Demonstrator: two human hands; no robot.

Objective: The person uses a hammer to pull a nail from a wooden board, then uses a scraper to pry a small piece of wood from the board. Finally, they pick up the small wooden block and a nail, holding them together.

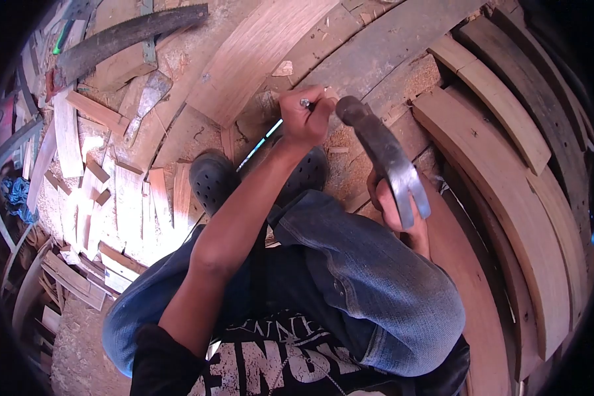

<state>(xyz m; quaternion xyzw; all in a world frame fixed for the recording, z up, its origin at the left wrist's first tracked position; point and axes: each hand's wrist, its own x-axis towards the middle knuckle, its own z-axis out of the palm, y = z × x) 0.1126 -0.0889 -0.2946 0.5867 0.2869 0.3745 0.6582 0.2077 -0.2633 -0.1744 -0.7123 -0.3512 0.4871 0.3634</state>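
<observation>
My left hand [305, 115] is closed in a pinch over the wooden boards near the top centre. Something small and metallic shows between its fingers, too small to name. To its right, a claw hammer [384, 148] is raised, with its round face beside my left hand and its claw pointing down. My right hand [399, 204] is wrapped round the hammer's handle, mostly behind the claw. Under both hands lies a worn grey-brown board [369, 56].
A handsaw [129, 41] and a scraper-like tool [148, 99] lie upper left, among offcuts. A wide plank [261, 53] lies at the top. Curved boards [501, 152] are stacked at right. My shoes [212, 179] and knees are below the hands.
</observation>
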